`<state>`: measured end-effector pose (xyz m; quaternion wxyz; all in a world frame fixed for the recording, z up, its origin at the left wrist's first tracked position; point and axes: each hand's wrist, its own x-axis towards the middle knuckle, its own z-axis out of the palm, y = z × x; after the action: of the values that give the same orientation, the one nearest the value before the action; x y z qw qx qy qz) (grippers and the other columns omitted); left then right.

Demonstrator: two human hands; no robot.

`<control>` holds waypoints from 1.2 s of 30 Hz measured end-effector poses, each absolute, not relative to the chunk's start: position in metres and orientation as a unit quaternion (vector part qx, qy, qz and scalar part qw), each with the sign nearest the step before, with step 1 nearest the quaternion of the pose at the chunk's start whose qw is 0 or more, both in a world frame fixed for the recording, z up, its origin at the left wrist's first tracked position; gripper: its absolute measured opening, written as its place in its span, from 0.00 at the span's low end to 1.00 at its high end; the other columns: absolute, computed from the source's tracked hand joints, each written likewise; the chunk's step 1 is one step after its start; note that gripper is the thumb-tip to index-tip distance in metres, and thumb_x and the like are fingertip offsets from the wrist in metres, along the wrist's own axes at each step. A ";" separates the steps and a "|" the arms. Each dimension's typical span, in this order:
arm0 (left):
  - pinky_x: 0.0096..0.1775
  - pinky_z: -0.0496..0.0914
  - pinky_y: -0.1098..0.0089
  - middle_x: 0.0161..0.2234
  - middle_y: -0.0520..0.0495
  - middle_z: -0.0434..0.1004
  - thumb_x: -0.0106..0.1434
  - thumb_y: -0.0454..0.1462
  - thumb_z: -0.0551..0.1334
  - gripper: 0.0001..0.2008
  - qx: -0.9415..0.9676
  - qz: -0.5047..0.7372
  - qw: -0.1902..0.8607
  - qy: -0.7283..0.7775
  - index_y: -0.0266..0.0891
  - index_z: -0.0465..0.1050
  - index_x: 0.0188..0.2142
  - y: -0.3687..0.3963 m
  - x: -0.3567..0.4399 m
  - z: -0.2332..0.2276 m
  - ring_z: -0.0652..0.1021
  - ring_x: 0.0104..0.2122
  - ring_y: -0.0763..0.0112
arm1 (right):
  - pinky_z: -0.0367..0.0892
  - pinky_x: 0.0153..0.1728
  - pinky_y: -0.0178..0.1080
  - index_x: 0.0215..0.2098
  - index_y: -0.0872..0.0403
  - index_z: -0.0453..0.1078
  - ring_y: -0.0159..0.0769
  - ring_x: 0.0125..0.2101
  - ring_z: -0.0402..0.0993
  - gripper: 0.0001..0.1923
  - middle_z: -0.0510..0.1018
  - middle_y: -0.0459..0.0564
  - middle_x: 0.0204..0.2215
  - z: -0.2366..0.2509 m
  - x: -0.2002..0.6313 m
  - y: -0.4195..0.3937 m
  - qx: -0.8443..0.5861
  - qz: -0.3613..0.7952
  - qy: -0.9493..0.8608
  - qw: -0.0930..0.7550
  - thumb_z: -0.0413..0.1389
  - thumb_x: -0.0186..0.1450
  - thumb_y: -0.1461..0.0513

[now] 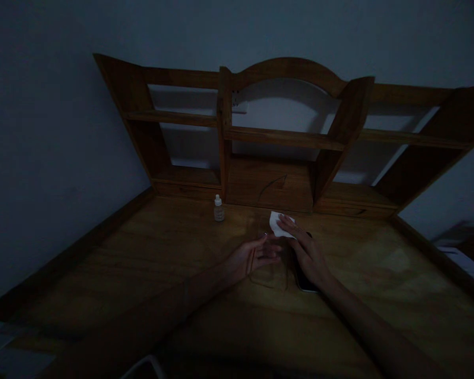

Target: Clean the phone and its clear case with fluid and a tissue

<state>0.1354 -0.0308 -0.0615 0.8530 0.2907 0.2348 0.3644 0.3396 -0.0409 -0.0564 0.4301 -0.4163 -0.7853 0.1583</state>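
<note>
My right hand [306, 255] has its fingers pressed on a white tissue [275, 225], which shows beyond the fingertips. Partly under that hand lies a dark phone [306, 283] on the wooden desk [174, 247]. A clear, see-through case [267, 287] with faint edges lies left of the phone, its outline hard to make out in the dim light. Over the case is my left hand [256, 255], palm turned inward, thumb and fingers apart. Whether it touches the case I cannot tell. A small clear bottle with a white cap [218, 210] stands upright farther back.
A wooden shelf unit [284, 138] with compartments and small drawers runs along the desk's back. A thin dark cable [270, 184] lies in its middle compartment. A wall socket [239, 102] shows behind it. At the bottom edge is a pale-rimmed object [152, 363], cut off.
</note>
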 end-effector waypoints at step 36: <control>0.39 0.74 0.68 0.44 0.39 0.80 0.69 0.45 0.55 0.18 0.210 0.453 0.824 0.269 0.33 0.75 0.47 -0.022 0.134 -0.061 0.81 0.35 0.66 | 0.40 0.68 0.59 0.60 0.43 0.68 0.44 0.64 0.60 0.18 0.71 0.46 0.60 -0.042 0.328 -0.054 -0.289 0.282 -0.858 0.317 0.49 0.73 0.58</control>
<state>0.1342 -0.0217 -0.0607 0.8235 0.2099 0.2689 0.4533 0.3282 -0.0536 -0.0416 0.3172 -0.2894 -0.8579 0.2821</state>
